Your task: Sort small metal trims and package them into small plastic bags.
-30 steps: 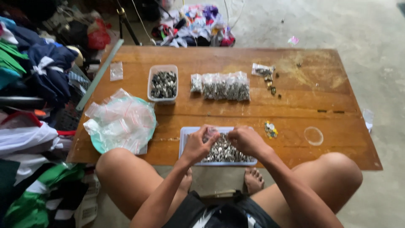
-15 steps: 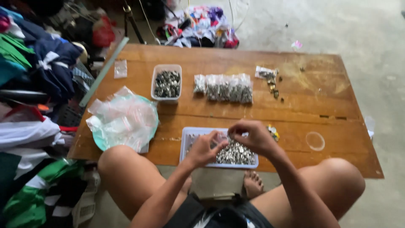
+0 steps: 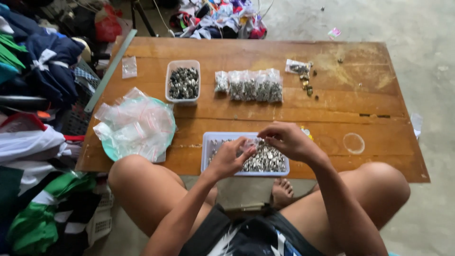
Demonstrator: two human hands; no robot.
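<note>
I sat at the low wooden tabletop [image 3: 332, 102] with both hands over the shallow white tray [image 3: 207, 147] at the lower middle of the frame. My left hand [image 3: 227, 159] and right hand [image 3: 286, 141] were pinched shut on one small clear plastic bag [image 3: 250, 143], held between them just above the tray. The tray was heaped with small silvery metal parts [image 3: 265, 160], too many and too small for me to count.

Packages lay in three places. At the left edge of the tabletop a loose pile of empty clear bags [image 3: 135, 123] with thin red strips sat on a pale green plate [image 3: 110, 150]; I could not count them. In the upper middle, a row of filled clear bags [image 3: 249, 85] stood side by side, about five, each dark with metal parts. One more flat bag [image 3: 297, 66] lay at the upper right beside a few scattered loose pieces [image 3: 307, 85], and one single empty bag [image 3: 129, 67] lay at the upper left.

There were two containers holding parts: my tray, and one clear rectangular tub [image 3: 183, 81] just left of the filled row, full of darker metal pieces. One clear round lid [image 3: 354, 142] lay to the right of my right hand.
</note>
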